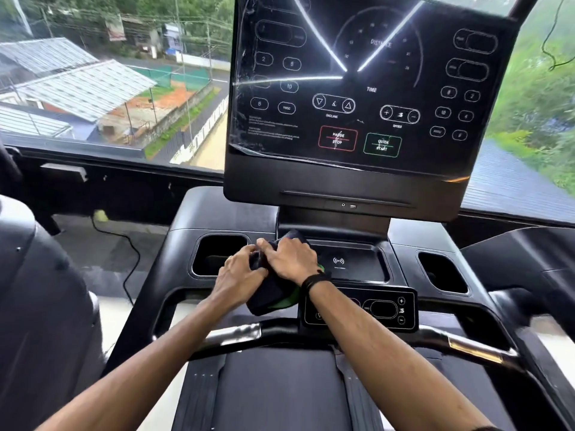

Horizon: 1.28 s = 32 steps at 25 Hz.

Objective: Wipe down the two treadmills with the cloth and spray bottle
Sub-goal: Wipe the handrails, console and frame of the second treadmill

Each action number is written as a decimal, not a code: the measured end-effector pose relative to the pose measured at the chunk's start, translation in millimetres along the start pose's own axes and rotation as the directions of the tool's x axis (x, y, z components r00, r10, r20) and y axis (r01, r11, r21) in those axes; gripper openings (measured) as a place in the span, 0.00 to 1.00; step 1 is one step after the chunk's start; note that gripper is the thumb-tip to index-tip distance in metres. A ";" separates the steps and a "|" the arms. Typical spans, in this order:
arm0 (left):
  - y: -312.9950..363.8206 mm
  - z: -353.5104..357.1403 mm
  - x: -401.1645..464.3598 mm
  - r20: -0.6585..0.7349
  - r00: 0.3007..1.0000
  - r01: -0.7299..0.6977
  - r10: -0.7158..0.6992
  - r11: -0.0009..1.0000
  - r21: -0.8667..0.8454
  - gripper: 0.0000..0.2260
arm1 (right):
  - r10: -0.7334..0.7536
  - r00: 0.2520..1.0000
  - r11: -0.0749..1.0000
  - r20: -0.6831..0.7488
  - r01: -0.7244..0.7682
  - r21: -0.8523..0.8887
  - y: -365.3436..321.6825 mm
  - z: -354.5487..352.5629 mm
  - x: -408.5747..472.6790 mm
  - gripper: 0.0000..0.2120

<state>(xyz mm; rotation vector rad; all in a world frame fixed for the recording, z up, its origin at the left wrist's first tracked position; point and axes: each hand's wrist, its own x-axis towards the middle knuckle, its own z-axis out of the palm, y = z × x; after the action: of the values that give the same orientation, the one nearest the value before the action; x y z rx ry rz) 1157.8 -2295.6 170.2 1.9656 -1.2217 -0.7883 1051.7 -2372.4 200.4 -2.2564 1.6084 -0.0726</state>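
Hands are gripping a dark cloth (273, 293) with a green underside over the treadmill console (351, 237), the left hand (241, 270) and right hand (291, 259) both curling fingers into its folds. Beyond the hands the control screen (367, 85) is standing upright; a small keypad (361, 309) is lying just under the right wrist.
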 end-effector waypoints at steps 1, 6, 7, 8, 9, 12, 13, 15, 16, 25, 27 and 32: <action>1.6 2.4 4.8 -0.002 1.000 0.012 -0.012 1.000 -0.002 0.29 | 0.009 1.000 0.999 0.009 -0.009 0.042 3.9 -4.2 4.5 0.30; 6.4 13.4 20.9 -0.045 0.999 0.028 -0.016 0.958 0.286 0.29 | -0.107 0.988 0.985 0.111 0.120 -0.122 31.7 -11.4 18.3 0.26; 7.3 13.8 23.0 -0.040 0.999 0.030 -0.017 0.927 0.373 0.28 | -0.132 0.982 0.973 0.137 0.154 -0.170 36.9 -10.4 19.5 0.30; 8.4 13.7 24.6 -0.036 0.999 0.033 -0.019 0.887 0.460 0.27 | -0.161 0.975 0.960 0.153 0.191 -0.203 41.2 -9.4 21.2 0.35; 9.8 13.5 26.0 -0.040 0.999 0.040 -0.022 0.849 0.527 0.25 | -0.195 0.967 0.947 0.163 0.229 -0.224 43.6 -9.6 22.0 0.38; 17.8 12.6 27.1 -0.067 0.997 0.018 0.027 0.804 0.595 0.15 | -0.327 0.928 0.887 0.176 0.366 -0.281 43.0 -9.3 21.7 0.40; 22.8 11.0 26.9 -0.065 0.996 -0.014 0.065 0.806 0.592 0.13 | -0.370 0.913 0.858 0.171 0.406 -0.314 41.2 -9.7 19.7 0.38; 36.4 4.1 27.4 -0.051 0.987 -0.104 0.156 0.835 0.540 0.08 | -0.429 0.895 0.818 0.124 0.443 -0.367 40.2 -13.0 17.6 0.31; 43.7 -0.9 27.9 -0.042 0.978 -0.154 0.204 0.843 0.515 0.06 | -0.439 0.896 0.818 0.073 0.432 -0.379 41.9 -17.1 16.8 0.27; 132.4 -59.5 29.2 -0.142 0.854 -0.410 0.500 0.816 0.407 0.09 | -0.321 0.883 0.945 -0.342 0.276 -0.173 68.9 -113.8 4.3 0.15; 146.6 -67.3 28.8 -0.162 0.836 -0.438 0.525 0.815 0.380 0.09 | -0.285 0.878 0.958 -0.385 0.278 -0.074 78.8 -133.5 -1.6 0.15; 163.4 -58.6 22.4 -0.125 0.820 -0.492 0.558 0.800 0.344 0.12 | -0.264 0.851 0.959 -0.455 0.280 -0.032 108.3 -162.0 -34.1 0.14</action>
<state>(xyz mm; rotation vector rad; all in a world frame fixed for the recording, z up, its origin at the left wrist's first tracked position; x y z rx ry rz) 1129.6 -2355.8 332.2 1.7290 -1.7154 -0.0947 901.3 -2414.3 321.9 -2.5551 1.4526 -0.7534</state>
